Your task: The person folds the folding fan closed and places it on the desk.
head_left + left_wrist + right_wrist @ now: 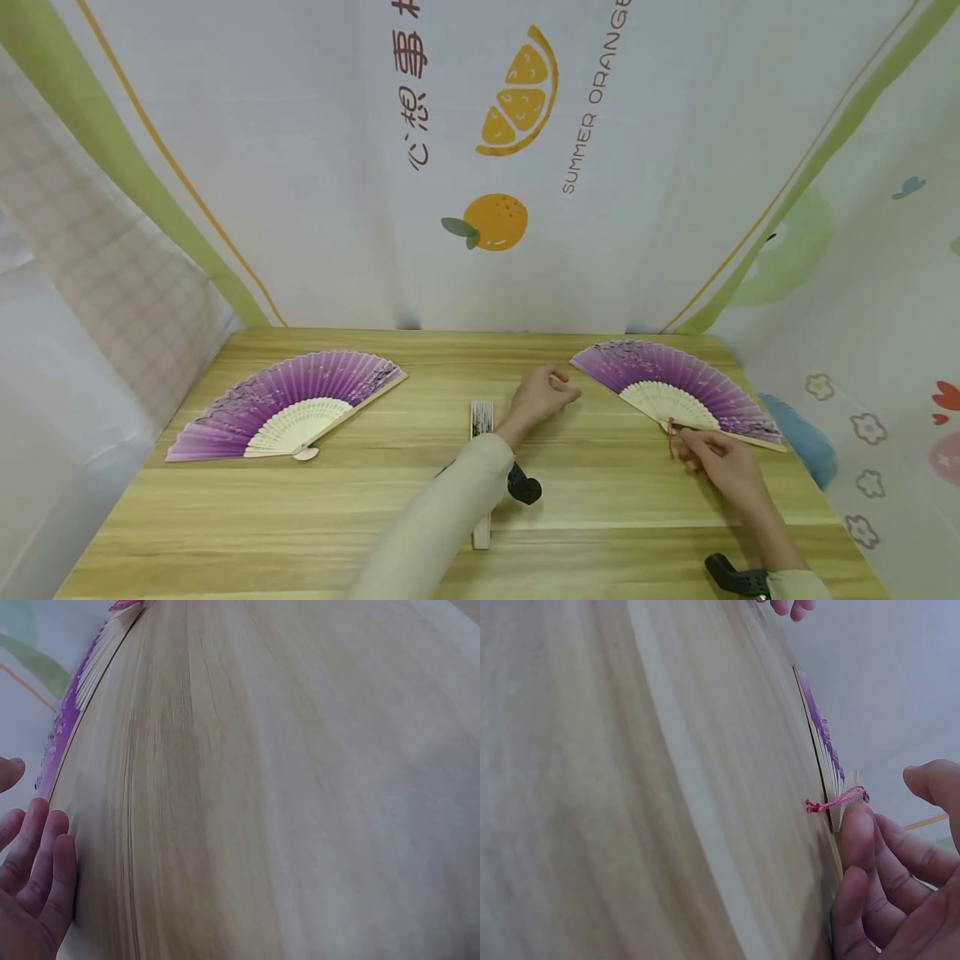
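An unfolded purple fan (pixel 678 379) with pale ribs lies at the right of the table, a pink-red cord (pixel 838 801) at its pivot end. My right hand (pixel 723 468) is at that pivot end. In the right wrist view its fingertips touch or nearly touch the fan's base, while the thumb stands apart. My left hand (pixel 538 398) is just left of this fan, fingers relaxed, holding nothing. A second unfolded purple fan (pixel 300 387) lies at the left. Between them is a folded fan (pixel 482 415), its middle hidden under my left forearm.
The fans lie on a wooden table (pixel 300 517). Behind it hangs a white curtain (pixel 337 208) with orange prints, and another printed cloth (pixel 885 350) hangs at the right. A black wrist-worn device (pixel 523 485) shows by my left forearm.
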Demonstrator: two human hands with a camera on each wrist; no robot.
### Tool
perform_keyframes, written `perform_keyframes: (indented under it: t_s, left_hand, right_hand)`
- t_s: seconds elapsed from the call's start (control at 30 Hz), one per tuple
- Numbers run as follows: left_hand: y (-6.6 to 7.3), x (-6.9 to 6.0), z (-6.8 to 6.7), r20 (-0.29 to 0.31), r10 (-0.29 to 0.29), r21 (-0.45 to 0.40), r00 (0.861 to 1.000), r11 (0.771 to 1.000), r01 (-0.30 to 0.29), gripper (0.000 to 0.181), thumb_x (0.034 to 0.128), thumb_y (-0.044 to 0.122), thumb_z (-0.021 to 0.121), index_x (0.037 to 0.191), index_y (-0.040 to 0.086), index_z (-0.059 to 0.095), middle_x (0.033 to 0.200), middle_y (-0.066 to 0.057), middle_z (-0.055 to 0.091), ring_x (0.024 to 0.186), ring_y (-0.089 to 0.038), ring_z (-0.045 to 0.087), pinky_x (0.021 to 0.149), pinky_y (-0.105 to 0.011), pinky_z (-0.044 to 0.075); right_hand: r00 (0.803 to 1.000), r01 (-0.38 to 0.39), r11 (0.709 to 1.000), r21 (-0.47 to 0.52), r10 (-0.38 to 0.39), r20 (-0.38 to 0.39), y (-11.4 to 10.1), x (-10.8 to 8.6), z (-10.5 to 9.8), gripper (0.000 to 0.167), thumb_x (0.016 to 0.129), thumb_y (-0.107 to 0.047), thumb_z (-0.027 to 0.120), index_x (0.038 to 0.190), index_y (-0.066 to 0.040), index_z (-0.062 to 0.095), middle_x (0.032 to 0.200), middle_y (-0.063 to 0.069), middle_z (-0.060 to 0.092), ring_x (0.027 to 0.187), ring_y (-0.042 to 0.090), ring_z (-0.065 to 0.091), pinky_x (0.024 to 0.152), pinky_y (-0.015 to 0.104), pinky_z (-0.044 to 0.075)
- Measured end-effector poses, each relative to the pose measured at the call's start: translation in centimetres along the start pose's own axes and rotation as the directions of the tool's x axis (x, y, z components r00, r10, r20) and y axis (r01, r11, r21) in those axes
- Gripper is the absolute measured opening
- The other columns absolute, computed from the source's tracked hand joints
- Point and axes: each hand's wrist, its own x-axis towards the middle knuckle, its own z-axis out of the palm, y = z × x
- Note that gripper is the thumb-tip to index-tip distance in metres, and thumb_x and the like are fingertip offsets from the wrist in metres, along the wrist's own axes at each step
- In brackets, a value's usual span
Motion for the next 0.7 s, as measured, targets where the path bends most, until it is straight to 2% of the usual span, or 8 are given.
perform_keyframes:
  t_s: [0.2,0.47,0.7]
  left_hand:
    - [0.3,0.4,0.3,-0.005,0.001,0.056,1.0,0.998,-0.001,0.034,0.0915,0.025,0.077,0.115,0.003,0.067,0.09,0.003,0.073,0.07,-0.007,0.063,0.068,-0.027,0.05]
    - [0.0,1.3,0.3,-0.018,-0.041,0.101,0.999,0.994,0.042,0.035,0.0903,0.031,0.079,0.114,0.008,0.069,0.093,0.004,0.074,0.08,-0.012,0.065,0.073,-0.03,0.049]
    - [0.1,1.7,0.4,-0.017,-0.037,0.09,0.999,0.995,0.038,0.032,0.0911,0.032,0.078,0.112,0.009,0.07,0.091,0.005,0.073,0.065,-0.007,0.064,0.061,-0.028,0.049]
  right_hand:
    - [0.999,-0.035,0.999,0.008,0.036,-0.02,-0.1,0.0,0.1,0.053,0.103,-0.039,0.061,0.117,0.013,0.065,0.09,0.009,0.072,0.07,0.011,0.064,0.061,0.025,0.054]
    - [0.988,-0.122,0.992,0.02,0.124,-0.088,-0.3,0.3,0.1,0.056,0.102,-0.04,0.064,0.119,0.013,0.065,0.088,0.005,0.072,0.068,0.009,0.064,0.061,0.024,0.053]
    - [0.977,-0.17,0.985,0.009,0.169,-0.133,-0.7,0.3,0.5,0.057,0.098,-0.043,0.067,0.117,0.011,0.068,0.086,0.004,0.073,0.067,0.01,0.064,0.06,0.022,0.053]
